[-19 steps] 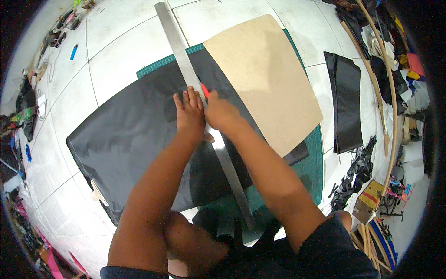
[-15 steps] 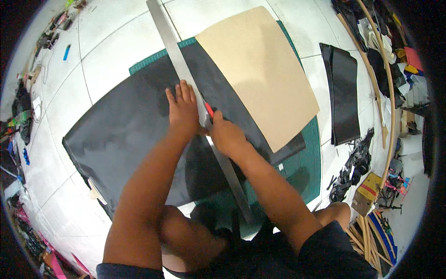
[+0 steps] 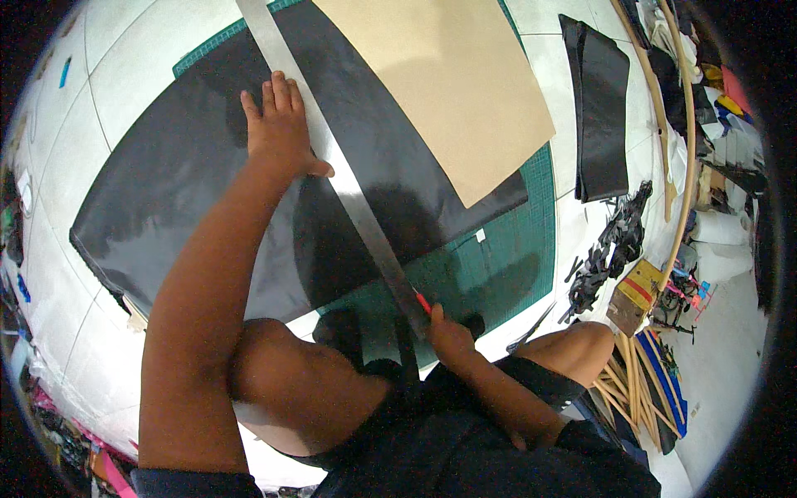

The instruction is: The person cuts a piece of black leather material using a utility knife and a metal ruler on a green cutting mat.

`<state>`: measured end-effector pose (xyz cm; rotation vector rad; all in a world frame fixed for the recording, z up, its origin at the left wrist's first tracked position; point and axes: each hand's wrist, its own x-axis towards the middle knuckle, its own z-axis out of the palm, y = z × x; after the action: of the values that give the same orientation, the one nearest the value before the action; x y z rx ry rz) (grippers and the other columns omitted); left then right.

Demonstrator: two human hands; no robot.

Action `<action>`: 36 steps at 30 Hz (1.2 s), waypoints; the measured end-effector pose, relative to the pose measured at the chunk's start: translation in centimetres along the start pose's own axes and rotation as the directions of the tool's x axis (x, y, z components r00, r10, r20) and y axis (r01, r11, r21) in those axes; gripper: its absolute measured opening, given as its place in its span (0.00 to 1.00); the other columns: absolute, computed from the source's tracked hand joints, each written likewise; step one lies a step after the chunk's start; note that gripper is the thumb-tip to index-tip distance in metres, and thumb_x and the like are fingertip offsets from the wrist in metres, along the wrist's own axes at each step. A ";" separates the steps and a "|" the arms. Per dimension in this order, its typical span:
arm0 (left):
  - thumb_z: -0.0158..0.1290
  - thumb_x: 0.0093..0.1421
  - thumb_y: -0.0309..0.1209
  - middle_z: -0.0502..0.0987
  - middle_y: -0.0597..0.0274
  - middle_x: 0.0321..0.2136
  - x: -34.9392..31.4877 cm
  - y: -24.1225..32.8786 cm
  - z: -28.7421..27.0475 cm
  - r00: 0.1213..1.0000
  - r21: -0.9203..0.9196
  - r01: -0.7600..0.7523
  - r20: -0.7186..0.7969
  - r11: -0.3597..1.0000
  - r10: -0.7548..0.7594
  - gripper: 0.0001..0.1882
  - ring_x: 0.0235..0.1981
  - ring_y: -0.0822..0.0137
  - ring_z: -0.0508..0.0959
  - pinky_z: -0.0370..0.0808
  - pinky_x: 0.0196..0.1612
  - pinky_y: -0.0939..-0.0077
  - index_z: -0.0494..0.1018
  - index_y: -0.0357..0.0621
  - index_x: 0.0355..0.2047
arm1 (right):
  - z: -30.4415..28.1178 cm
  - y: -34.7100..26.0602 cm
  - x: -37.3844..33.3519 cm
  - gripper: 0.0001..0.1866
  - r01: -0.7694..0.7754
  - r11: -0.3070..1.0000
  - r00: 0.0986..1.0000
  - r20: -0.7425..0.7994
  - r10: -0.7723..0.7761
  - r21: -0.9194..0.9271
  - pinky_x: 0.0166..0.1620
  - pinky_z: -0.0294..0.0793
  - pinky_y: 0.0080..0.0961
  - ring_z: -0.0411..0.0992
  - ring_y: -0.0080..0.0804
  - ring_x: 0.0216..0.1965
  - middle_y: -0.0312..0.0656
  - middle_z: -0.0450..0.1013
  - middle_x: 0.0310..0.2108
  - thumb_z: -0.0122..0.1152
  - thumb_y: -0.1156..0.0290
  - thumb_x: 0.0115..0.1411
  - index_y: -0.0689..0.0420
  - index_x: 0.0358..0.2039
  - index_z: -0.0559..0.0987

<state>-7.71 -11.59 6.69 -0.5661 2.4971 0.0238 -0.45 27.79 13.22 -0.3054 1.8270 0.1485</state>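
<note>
A long steel ruler lies slantwise across a large black sheet, which looks like leather or vinyl. My left hand rests flat at the ruler's left edge, fingers stretched out and thumb on the metal. Close to the near end of the ruler, my right hand is closed round a red-bodied cutter knife at its right edge; the blade is too small to make out. Beneath lies a green cutting mat, showing most at the near right. A tan sheet covers part of the black one.
Folded black material lies on the white tiles to the right. Nearer are a heap of black offcuts, a yellow-and-brown box and several wooden strips. My bent knee is close to the mat.
My right hand has drawn the cutter knife along the ruler toward me, from beside my left hand to the near end. The left hand stays at the ruler; the whole view has shifted.
</note>
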 end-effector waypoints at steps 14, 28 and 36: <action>0.65 0.23 0.73 0.39 0.37 0.70 0.3 0.1 0.2 0.999 0.064 0.011 0.044 0.998 -0.014 0.83 0.72 0.45 0.43 0.43 0.68 0.35 0.41 0.28 0.69 | -16.7 -15.1 9.0 0.14 0.471 0.877 0.705 -0.560 -0.435 -0.089 0.35 0.70 0.59 0.73 0.67 0.33 0.63 0.74 0.29 0.52 0.66 0.64 0.60 0.41 0.61; 0.55 0.34 0.78 0.41 0.42 0.71 0.8 -0.4 1.2 0.994 0.108 -0.036 0.111 0.994 0.024 0.75 0.72 0.43 0.40 0.37 0.67 0.30 0.44 0.37 0.70 | -25.4 -32.9 16.1 0.14 0.507 0.822 0.539 -0.650 -0.537 -0.259 0.47 0.77 0.50 0.78 0.59 0.40 0.64 0.77 0.36 0.50 0.70 0.60 0.68 0.42 0.68; 0.57 0.33 0.77 0.42 0.41 0.71 0.9 0.2 1.1 0.997 0.108 -0.024 0.070 0.994 0.016 0.76 0.72 0.44 0.42 0.39 0.67 0.31 0.43 0.35 0.70 | -27.1 -33.3 16.2 0.17 0.476 0.858 0.642 -0.590 -0.490 -0.195 0.48 0.76 0.50 0.78 0.58 0.43 0.62 0.77 0.40 0.50 0.66 0.63 0.67 0.46 0.68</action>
<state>-7.85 -11.62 5.26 -0.4868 2.4200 -0.0838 -20.10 -13.20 7.03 -0.9477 2.3223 -0.3615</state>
